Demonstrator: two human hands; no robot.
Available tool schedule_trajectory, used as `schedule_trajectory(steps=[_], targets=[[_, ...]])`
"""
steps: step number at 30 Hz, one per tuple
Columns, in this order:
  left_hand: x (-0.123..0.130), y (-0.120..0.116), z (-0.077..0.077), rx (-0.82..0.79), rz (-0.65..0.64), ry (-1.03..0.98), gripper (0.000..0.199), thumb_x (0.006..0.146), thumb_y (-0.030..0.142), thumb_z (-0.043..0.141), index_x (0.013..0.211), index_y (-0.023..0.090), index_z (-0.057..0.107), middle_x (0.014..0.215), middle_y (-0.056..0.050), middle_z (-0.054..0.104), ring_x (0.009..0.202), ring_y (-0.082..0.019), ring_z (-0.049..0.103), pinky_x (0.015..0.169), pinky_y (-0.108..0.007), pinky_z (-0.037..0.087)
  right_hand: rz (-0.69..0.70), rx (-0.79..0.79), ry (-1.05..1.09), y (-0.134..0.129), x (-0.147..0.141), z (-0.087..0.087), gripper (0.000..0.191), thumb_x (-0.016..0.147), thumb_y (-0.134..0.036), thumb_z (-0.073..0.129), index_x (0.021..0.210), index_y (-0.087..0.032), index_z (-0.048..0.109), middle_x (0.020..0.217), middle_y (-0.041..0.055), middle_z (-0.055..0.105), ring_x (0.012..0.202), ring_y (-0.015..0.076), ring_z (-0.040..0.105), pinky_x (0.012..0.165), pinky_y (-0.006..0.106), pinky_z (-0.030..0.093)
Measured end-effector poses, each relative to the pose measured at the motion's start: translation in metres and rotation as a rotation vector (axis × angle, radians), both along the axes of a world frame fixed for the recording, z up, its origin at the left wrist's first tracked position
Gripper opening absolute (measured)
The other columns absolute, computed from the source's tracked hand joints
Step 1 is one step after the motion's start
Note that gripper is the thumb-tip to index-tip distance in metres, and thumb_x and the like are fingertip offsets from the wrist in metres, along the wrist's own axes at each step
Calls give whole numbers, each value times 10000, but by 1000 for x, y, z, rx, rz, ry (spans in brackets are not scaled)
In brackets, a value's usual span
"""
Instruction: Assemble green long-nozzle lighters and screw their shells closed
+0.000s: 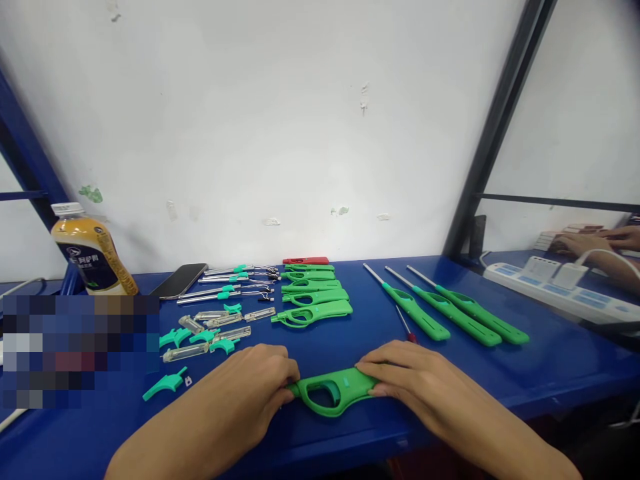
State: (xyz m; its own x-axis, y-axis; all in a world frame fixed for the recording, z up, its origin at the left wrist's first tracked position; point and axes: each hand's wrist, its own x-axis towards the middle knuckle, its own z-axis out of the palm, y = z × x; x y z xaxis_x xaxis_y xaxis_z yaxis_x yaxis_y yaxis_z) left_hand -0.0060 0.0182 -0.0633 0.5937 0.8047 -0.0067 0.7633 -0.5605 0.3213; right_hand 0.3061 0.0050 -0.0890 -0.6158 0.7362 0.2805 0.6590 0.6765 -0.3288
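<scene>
A green lighter casing (350, 385) lies crosswise near the front edge of the blue table, a teal trigger showing in its loop. My left hand (265, 380) pinches its narrow left end between thumb and fingers. Around its wide right end my right hand (405, 377) is closed, fingers on top and thumb at the near side. Beyond my hands are several green casings (315, 312) in a stack-like row, with a red one (306, 261) at the back. A screwdriver (407, 327) lies behind my right hand.
Three long green lighters (423, 317) lie at the right, near a white power strip (565, 287). Metal rods with wires (225, 293), clear tanks (186, 351) and teal triggers (165, 385) are at the left. Behind them are a phone (180, 280) and a bottle (95, 253). Another person's hands (580, 243) show far right.
</scene>
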Motion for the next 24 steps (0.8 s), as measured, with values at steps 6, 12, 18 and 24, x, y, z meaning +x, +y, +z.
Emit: schedule_trajectory(steps=[6, 12, 18, 24], targets=[[-1, 0, -4, -3, -13, -8, 183, 1015, 176, 592, 1006, 283, 740, 1027, -20, 730, 954, -237, 674, 805, -341, 429, -19, -17, 32, 0, 2, -4, 289, 1121, -358, 523, 1334, -308, 712, 1328, 30, 731, 1214, 247, 693, 1071, 384, 548], [5, 1, -8, 37, 3, 39, 242, 1005, 136, 551, 878, 262, 715, 953, -27, 712, 869, -231, 670, 765, -347, 425, -15, -83, 88, 0, 0, -4, 252, 1114, -312, 552, 1289, -303, 733, 1304, 18, 727, 1184, 211, 700, 1056, 336, 544], [6, 4, -13, 91, -4, 52, 265, 972, 106, 546, 850, 251, 731, 922, -49, 696, 816, -228, 659, 713, -342, 412, -17, -141, 92, -5, -10, 13, 236, 1112, -211, 534, 1139, -265, 762, 1204, 10, 738, 1063, 184, 708, 953, 307, 538], [2, 0, -7, 62, -12, 18, 213, 1012, 204, 592, 913, 281, 764, 935, -28, 717, 853, -224, 677, 737, -332, 438, -30, -120, 80, -4, -11, 13, 243, 1093, -193, 550, 1106, -267, 782, 1193, 17, 757, 1052, 207, 719, 961, 329, 534]])
